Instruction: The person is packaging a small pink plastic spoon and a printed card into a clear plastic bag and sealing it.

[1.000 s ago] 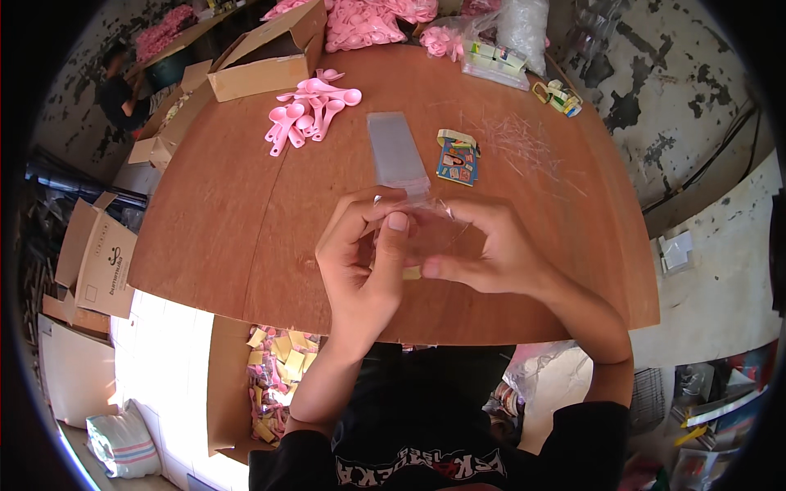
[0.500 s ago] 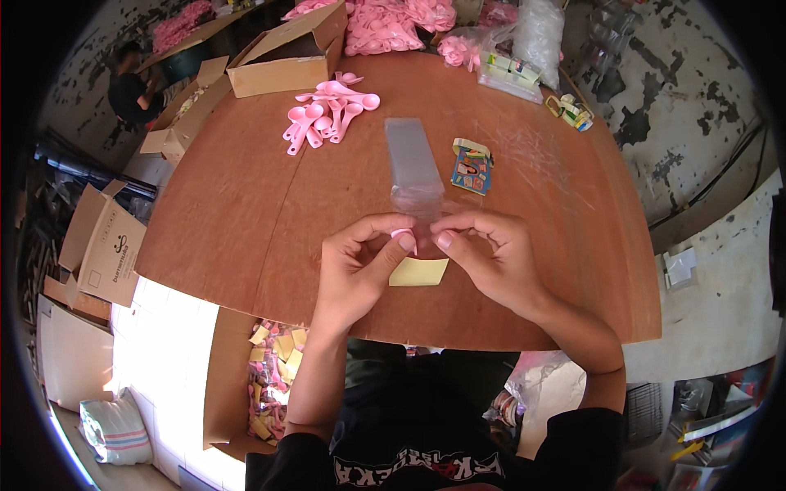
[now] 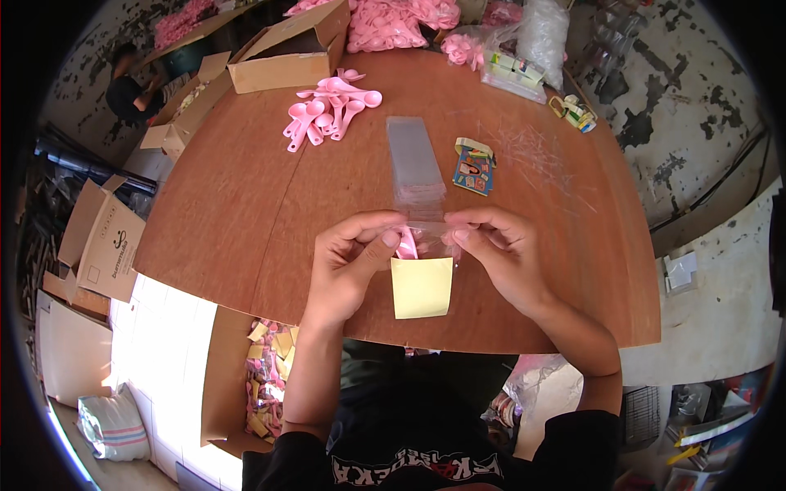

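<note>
My left hand and my right hand pinch the top of a small clear packet near the front edge of the round brown table. A yellow card fills the packet's lower part and a pink spoon shows at its top between my fingertips. Just beyond my hands lies a stack of clear empty bags. A pile of pink plastic spoons rests farther back on the left.
A colourful small packet lies right of the bags. An open cardboard box and bags of pink items stand at the far edge. Boxes sit on the floor at left, one below the table holds yellow cards. A person sits far left.
My hands have drawn nearer the table's front edge with the packet; the yellow card now hangs in full view below my fingers.
</note>
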`<state>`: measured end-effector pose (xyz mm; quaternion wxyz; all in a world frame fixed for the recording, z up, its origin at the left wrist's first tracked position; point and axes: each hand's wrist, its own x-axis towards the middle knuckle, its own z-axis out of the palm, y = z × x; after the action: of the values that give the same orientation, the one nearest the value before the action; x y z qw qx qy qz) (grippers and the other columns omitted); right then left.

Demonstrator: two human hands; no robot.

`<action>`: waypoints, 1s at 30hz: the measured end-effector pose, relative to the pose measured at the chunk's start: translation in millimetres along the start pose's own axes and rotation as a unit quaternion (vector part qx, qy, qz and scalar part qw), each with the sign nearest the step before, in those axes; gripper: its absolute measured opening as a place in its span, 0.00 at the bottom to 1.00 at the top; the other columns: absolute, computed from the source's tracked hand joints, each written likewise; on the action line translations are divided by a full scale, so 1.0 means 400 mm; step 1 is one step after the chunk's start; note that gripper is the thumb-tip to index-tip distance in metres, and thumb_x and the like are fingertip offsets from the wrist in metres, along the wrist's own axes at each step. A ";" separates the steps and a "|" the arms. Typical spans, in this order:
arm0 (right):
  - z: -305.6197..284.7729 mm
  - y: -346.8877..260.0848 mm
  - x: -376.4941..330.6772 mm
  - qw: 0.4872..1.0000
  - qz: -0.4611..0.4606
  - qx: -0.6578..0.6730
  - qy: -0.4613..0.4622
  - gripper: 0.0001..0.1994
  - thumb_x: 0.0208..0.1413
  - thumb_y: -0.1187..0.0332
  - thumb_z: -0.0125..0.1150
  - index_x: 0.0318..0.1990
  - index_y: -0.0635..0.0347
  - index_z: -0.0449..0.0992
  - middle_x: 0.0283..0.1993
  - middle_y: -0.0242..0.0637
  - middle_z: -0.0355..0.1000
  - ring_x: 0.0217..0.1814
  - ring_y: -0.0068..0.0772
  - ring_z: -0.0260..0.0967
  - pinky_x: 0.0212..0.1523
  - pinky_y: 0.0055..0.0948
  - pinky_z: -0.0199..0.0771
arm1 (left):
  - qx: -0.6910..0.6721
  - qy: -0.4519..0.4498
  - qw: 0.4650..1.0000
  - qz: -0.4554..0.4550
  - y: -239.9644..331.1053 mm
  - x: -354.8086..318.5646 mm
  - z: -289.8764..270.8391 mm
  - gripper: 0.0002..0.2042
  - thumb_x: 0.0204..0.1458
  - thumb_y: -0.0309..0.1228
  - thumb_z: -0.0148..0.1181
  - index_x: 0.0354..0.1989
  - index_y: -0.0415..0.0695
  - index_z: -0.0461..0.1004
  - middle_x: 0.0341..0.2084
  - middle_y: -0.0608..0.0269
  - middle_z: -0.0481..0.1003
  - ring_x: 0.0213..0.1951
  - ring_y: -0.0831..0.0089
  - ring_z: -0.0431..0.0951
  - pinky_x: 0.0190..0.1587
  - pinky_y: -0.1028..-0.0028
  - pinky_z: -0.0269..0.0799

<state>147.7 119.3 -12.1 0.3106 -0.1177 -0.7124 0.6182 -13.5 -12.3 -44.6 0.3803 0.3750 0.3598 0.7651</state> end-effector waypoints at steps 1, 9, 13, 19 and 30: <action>-0.005 0.002 0.001 1.000 0.001 0.000 0.000 0.08 0.60 0.76 0.57 0.44 0.70 0.77 0.37 0.39 0.77 0.37 0.21 0.73 0.38 0.21 0.74 | -0.022 -0.009 1.000 -0.002 0.004 -0.001 0.000 0.09 0.59 0.21 0.53 0.46 0.34 0.75 0.38 0.54 0.80 0.40 0.72 0.80 0.42 0.72 0.78; -0.023 0.012 0.005 0.996 -0.057 0.025 -0.071 0.07 0.59 0.82 0.53 0.40 0.70 0.78 0.37 0.39 0.75 0.35 0.24 0.72 0.38 0.23 0.73 | -0.005 -0.011 0.999 0.039 -0.007 -0.009 -0.015 0.08 0.57 0.17 0.51 0.41 0.33 0.76 0.38 0.52 0.79 0.41 0.69 0.80 0.43 0.73 0.77; -0.024 0.011 0.003 0.995 -0.074 -0.007 -0.073 0.09 0.58 0.84 0.51 0.40 0.70 0.78 0.39 0.39 0.75 0.37 0.24 0.72 0.39 0.22 0.73 | -0.023 -0.015 0.999 0.032 -0.013 -0.011 -0.029 0.10 0.54 0.13 0.47 0.39 0.31 0.75 0.40 0.47 0.78 0.42 0.68 0.79 0.47 0.72 0.74; -0.026 0.008 0.000 0.990 -0.108 -0.010 -0.094 0.08 0.58 0.83 0.52 0.41 0.71 0.77 0.41 0.39 0.73 0.40 0.23 0.71 0.40 0.21 0.72 | -0.047 -0.042 0.996 0.060 -0.005 -0.007 -0.025 0.08 0.57 0.19 0.49 0.41 0.32 0.75 0.39 0.53 0.78 0.40 0.73 0.78 0.43 0.77 0.73; -0.004 0.018 -0.009 0.998 0.016 0.046 -0.050 0.11 0.52 0.79 0.66 0.42 0.69 0.74 0.41 0.36 0.73 0.43 0.23 0.72 0.46 0.22 0.77 | 0.006 -0.045 0.997 0.069 0.000 -0.012 -0.026 0.09 0.54 0.16 0.54 0.43 0.32 0.73 0.41 0.55 0.76 0.42 0.73 0.77 0.46 0.74 0.73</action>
<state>150.0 120.0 -19.9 0.2698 -0.0833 -0.6962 0.6599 -20.3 -19.1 -51.0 0.3406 0.4352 0.3200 0.7696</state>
